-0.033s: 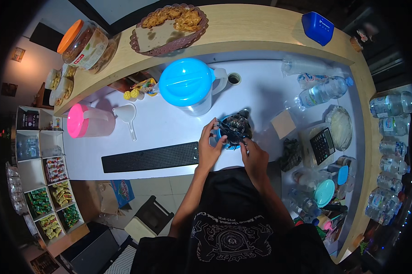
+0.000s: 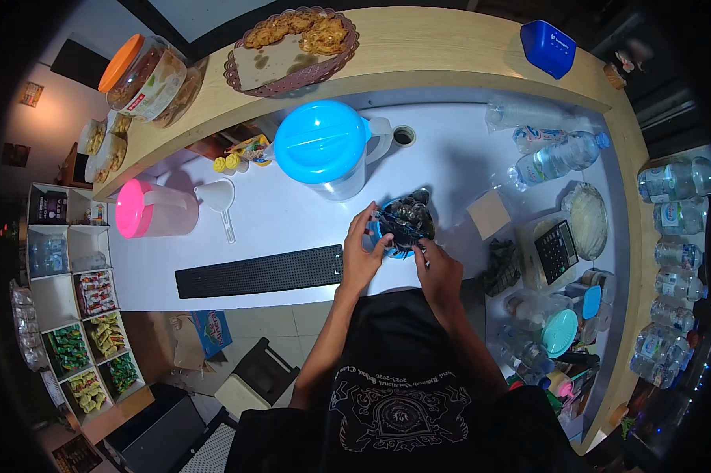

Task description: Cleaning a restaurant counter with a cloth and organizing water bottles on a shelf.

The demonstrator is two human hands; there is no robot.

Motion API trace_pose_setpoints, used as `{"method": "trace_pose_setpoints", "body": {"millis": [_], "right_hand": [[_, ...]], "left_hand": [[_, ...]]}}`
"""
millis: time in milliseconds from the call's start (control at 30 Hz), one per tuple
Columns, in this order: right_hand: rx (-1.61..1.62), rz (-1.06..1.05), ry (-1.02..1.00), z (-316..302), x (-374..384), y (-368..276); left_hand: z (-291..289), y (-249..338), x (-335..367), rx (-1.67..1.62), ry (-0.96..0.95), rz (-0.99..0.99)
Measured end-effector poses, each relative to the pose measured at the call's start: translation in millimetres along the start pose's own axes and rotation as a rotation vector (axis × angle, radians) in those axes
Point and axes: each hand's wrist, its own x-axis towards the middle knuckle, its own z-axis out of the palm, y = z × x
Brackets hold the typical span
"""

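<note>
White worktop (image 2: pixel 292 221) carries a small blue container (image 2: pixel 403 229) near its front edge, below the blue-lidded pitcher (image 2: pixel 328 150). Dark, glossy contents fill it. Left hand (image 2: pixel 361 256) fingers cup its side; right hand (image 2: pixel 440 272) fingers pinch its rim.

The worktop (image 2: pixel 292 221) is white with a pale wood ledge (image 2: pixel 450 47) round it, and on it lie a black ribbed mat (image 2: pixel 258 271) and a clear jug (image 2: pixel 328 150) with a sky-blue lid. A second jug (image 2: pixel 154 209) has a hot-pink lid, the jar (image 2: pixel 143 75) on the ledge an orange one, and the small tub (image 2: pixel 547 47) is deep blue. The basket tray (image 2: pixel 292 47) is brown and woven, the bowl (image 2: pixel 399 229) between the hands is blue with dark glossy contents, and the person's shirt (image 2: pixel 395 378) is black with a white printed emblem.
</note>
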Motion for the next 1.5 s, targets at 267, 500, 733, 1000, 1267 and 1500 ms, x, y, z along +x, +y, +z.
{"method": "trace_pose_setpoints", "body": {"millis": [267, 500, 733, 1000, 1267, 1500], "right_hand": [[0.074, 0.153, -0.114, 9, 3, -2], [0.288, 0.176, -0.047, 13, 6, -10], [0.273, 0.064, -0.021, 4, 13, -35], [0.216, -0.055, 0.027, 10, 21, -45], [0.145, -0.008, -0.092, 11, 17, -24], [0.194, 0.132, -0.074, -24, 24, -33]], "left_hand": [[-12, -5, 19, 0.100, -0.198, 0.068], [-12, 5, 13, 0.065, -0.187, 0.036], [-13, 12, 12, 0.069, -0.147, 0.181], [-16, 19, 8, 0.059, -0.098, 0.109], [-16, 8, -4, 0.098, -0.187, 0.187], [-19, 0, -9, 0.007, -0.186, 0.066]]}}
